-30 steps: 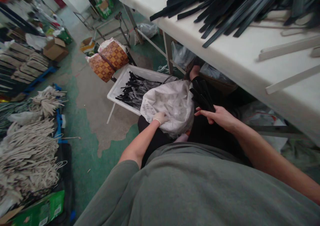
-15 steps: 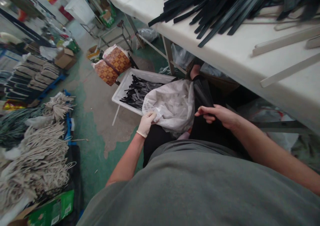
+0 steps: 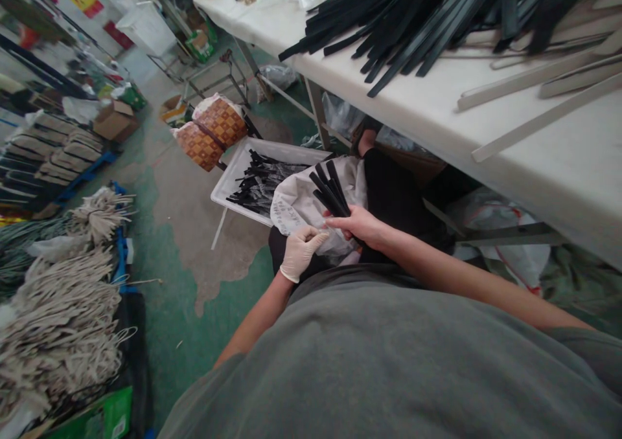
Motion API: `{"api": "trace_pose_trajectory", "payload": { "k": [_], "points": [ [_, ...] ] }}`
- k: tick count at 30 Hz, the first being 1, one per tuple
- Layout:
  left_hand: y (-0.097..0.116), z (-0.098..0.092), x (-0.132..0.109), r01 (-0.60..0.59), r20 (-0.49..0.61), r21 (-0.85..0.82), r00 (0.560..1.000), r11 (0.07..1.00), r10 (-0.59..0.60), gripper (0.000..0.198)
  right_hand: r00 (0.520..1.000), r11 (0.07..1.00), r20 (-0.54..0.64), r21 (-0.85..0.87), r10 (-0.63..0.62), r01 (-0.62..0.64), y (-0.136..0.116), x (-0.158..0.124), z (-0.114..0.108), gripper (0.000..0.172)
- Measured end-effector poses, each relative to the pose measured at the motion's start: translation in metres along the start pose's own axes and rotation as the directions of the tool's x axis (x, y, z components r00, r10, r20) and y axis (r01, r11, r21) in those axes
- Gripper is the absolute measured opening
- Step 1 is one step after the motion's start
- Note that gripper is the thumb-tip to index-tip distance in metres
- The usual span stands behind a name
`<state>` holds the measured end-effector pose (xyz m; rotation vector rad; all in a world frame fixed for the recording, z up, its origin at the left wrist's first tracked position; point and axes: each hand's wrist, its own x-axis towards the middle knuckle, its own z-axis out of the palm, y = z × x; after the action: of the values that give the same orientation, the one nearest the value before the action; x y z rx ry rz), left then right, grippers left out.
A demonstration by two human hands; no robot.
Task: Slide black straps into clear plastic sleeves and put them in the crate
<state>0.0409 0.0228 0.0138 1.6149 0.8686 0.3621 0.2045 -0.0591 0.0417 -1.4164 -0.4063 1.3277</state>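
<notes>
- A fanned bundle of flat, narrow black strips is clasped by the bare right grip, just over the crumpled white sack with dark printed lettering at the lap
- The left grip, covered by a thin whitish glove, is held close beside it with thumb brought against fingers; whether something thin is pinched there cannot be told
- Part of the work may be judged done, as many short black strips are already heaped loosely in the shallow white plastic tub
- The held bundle is judged to be mid-handling, not yet set down
- More may be left, since long black strips are piled on the white-topped bench near long beige strips; whether these belong to the same work cannot be made out
- The held strips are seen as dark and fairly straight, their free ends spread unevenly; their lower parts are hidden by the right grip
</notes>
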Motion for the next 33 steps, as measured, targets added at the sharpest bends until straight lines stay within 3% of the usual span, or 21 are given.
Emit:
{"api": "trace_pose_trajectory", "payload": {
  "k": [3, 6, 9, 12, 15, 17, 22, 28, 33],
  "points": [
    [-0.002, -0.002, 0.006, -0.009, 0.028, 0.05, 1.0, 0.999, 0.008, 0.031, 0.991, 0.992, -0.051, -0.035, -0.126, 0.125, -0.008, 0.012, -0.002, 0.025],
    [0.001, -0.01, 0.017, -0.084, -0.025, 0.117, 0.996, 0.99, 0.087, 0.034, 0.97, 0.963, -0.045, -0.136, -0.24, 0.232, -0.02, 0.023, -0.006, 0.024],
    [0.01, -0.009, 0.03, -0.158, -0.058, 0.005, 0.986, 0.987, 0.158, 0.043, 0.959, 0.931, 0.005, -0.24, -0.282, 0.275, -0.03, 0.032, -0.004, 0.022],
    [0.016, 0.005, 0.037, -0.067, 0.065, -0.193, 0.995, 0.979, 0.081, 0.035, 0.949, 0.906, 0.018, -0.292, -0.315, 0.306, -0.038, 0.042, 0.001, 0.02],
    [0.008, 0.015, 0.035, 0.066, 0.222, -0.235, 0.975, 0.97, -0.012, 0.034, 0.932, 0.9, -0.078, -0.301, -0.354, 0.316, -0.047, 0.052, -0.002, 0.018],
    [-0.003, 0.013, 0.028, 0.111, 0.243, -0.261, 0.969, 0.959, -0.046, 0.035, 0.917, 0.902, -0.157, -0.302, -0.366, 0.308, -0.053, 0.057, -0.011, 0.017],
    [-0.025, -0.017, 0.006, 0.22, 0.228, -0.337, 0.962, 0.916, -0.147, 0.031, 0.892, 0.915, -0.267, -0.28, -0.365, 0.291, -0.064, 0.064, -0.032, 0.014],
    [-0.022, -0.065, -0.007, 0.363, 0.376, -0.228, 0.889, 0.903, -0.262, 0.033, 0.87, 0.928, -0.347, -0.253, -0.351, 0.273, -0.074, 0.063, -0.031, 0.013],
    [-0.031, -0.088, -0.007, 0.392, 0.469, -0.164, 0.838, 0.905, -0.278, 0.031, 0.857, 0.928, -0.377, -0.264, -0.35, 0.263, -0.074, 0.065, -0.029, 0.016]
  ]
}}
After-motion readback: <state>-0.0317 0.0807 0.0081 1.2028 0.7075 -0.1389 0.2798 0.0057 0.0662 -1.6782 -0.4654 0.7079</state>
